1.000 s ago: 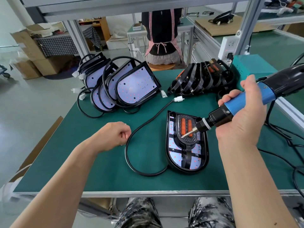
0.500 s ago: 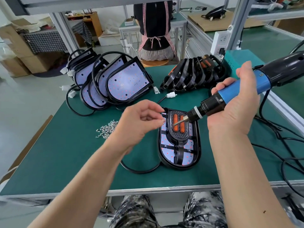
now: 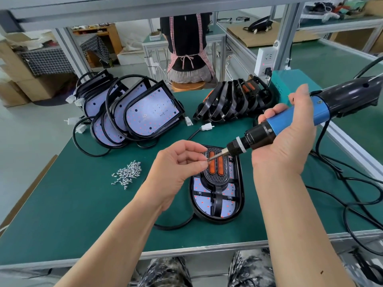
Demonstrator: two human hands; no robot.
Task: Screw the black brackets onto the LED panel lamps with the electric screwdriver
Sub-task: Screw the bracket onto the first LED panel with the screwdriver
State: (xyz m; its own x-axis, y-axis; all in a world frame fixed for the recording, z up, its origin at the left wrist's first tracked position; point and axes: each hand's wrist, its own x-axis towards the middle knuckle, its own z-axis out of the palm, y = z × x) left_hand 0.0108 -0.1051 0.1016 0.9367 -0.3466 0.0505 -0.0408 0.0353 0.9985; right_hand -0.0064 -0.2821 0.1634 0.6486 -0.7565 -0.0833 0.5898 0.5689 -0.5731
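1. The LED panel lamp (image 3: 217,206) being worked on lies flat on the green surface (image 3: 83,204) at lower centre of the frame. A black bracket (image 3: 216,179) is seated on top of it and no screw can be seen in it yet
2. The right hand (image 3: 290,146) has its fingers wrapped around the blue barrel of the electric screwdriver (image 3: 259,135). The left hand (image 3: 178,164) pinches a small screw (image 3: 207,162) between thumb and forefinger at the tip of the bit (image 3: 216,156); the screw is barely visible
3. Risk: the screw may sit crooked on the bit or fall off as the left fingers let go. It could then drop among the bracket's ribs or roll across the surface
4. Risk: the left fingertips are touching the bit, so pressing the trigger now could nip them
5. Risk: the driver is held at a shallow slant. If it comes down on the hole without being stood upright, the screw could cross-thread or the bit could skid onto the LED board
6. Risk: the loose bracket may shift under pressure, as neither hand holds it down
7. The screwdriver's long axis runs from the upper right of the frame down to the centre, with the bit pointing lower left at the left hand
8. The lamp's long axis runs top to bottom in the frame, with its rounded end toward the bottom edge and the bracket's orange strips toward the top
9. Spare screws (image 3: 128,175) lie in a pile at centre left. Stacked lamps (image 3: 149,114) lean at upper left and stacked brackets (image 3: 232,102) at upper centre
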